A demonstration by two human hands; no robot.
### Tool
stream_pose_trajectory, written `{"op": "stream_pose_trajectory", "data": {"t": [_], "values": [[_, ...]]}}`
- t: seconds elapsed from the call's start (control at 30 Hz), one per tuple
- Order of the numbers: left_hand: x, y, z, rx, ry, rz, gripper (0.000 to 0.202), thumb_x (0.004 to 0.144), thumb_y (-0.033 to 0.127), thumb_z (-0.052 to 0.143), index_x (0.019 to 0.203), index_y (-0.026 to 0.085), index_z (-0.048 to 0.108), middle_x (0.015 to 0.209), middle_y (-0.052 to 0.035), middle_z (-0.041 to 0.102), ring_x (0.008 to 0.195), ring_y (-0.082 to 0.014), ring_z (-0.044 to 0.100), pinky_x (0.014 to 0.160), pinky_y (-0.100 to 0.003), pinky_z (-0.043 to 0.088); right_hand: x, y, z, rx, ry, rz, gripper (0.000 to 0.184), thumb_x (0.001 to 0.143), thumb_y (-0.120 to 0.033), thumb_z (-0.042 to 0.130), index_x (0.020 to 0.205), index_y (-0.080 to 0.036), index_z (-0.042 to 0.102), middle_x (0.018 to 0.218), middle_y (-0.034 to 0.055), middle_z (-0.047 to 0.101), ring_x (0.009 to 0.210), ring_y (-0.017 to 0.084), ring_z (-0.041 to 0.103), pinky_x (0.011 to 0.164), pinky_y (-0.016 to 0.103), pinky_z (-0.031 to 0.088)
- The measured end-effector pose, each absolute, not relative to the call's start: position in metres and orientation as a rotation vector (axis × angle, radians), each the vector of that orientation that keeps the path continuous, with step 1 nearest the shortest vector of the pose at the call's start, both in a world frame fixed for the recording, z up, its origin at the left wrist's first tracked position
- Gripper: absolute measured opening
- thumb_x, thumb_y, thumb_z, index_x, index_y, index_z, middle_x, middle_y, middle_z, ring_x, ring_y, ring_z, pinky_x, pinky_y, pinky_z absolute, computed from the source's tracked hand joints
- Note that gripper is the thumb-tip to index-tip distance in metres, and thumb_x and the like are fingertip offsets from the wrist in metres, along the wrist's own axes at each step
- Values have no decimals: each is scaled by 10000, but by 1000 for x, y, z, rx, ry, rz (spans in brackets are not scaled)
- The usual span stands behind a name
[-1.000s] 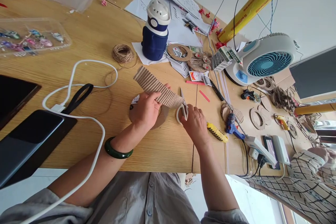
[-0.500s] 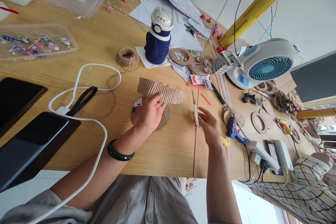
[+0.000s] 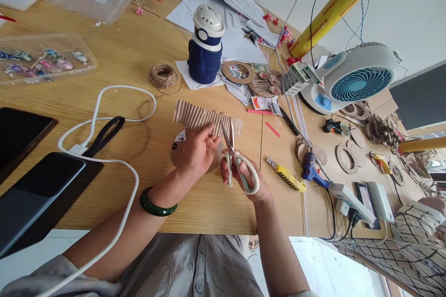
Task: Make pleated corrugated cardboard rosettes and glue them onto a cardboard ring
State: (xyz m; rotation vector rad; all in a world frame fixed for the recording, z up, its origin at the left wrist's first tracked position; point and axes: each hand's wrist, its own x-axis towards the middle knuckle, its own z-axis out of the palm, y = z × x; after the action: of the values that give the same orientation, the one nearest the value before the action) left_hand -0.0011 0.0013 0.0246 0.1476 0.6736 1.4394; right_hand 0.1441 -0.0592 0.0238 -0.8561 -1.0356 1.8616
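Observation:
My left hand (image 3: 199, 149) pinches a strip of corrugated cardboard (image 3: 195, 115) along its lower edge, thumb in front and fingers behind. In my right hand (image 3: 249, 178) is a pair of scissors (image 3: 248, 174) with pale handles, fingers through the loops. The scissor blades are spread and point up at the right part of the strip; whether they touch it I cannot tell. Beneath my left hand lies a round cardboard disc (image 3: 177, 151), mostly hidden, with a white printed label (image 3: 180, 136) by it.
A yellow utility knife (image 3: 286, 177) and a blue glue gun (image 3: 312, 170) lie to the right. Behind the strip are a twine coil (image 3: 163, 76) and a navy bottle (image 3: 205, 58). A white cable (image 3: 134, 181) crosses over my left forearm. A fan (image 3: 358, 81) stands at back right.
My right hand has moved left with the scissors, up to the cardboard strip. The blades have been spread apart. The utility knife has come into full view. My left hand keeps its hold.

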Motion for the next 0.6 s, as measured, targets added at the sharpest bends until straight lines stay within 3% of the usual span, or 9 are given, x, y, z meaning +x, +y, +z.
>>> {"op": "stream_pose_trajectory", "data": {"t": [0.17,0.37,0.5,0.6], "values": [[-1,0,31,82,714,1426,134,810,106,636,780,235,661,1034,-22,761,1102,-157,681,845,-236,547,139,-54,22,-860,-1026,1844,446,884,-547,707,1169,-206,664,930,48,579,737,146,548,597,278,486],[1,-1,35,53,653,1448,166,825,74,606,845,227,669,1013,-31,765,1000,-149,712,803,-236,571,137,-54,20,-892,-988,1845,440,884,-542,709,1163,-208,651,888,31,574,730,142,549,599,278,494],[1,-3,36,84,654,1386,134,830,108,627,873,229,662,973,-11,762,695,-111,681,584,-204,528,133,-53,18,-906,-965,1822,443,867,-567,713,1115,-208,638,888,30,575,714,142,539,580,281,481],[-1,-5,32,151,656,1279,2,855,227,654,855,227,656,695,14,689,443,-102,552,448,-224,465,129,-53,17,-951,-964,1785,453,834,-595,728,1060,-217,623,912,42,595,723,159,552,574,295,482]]}}
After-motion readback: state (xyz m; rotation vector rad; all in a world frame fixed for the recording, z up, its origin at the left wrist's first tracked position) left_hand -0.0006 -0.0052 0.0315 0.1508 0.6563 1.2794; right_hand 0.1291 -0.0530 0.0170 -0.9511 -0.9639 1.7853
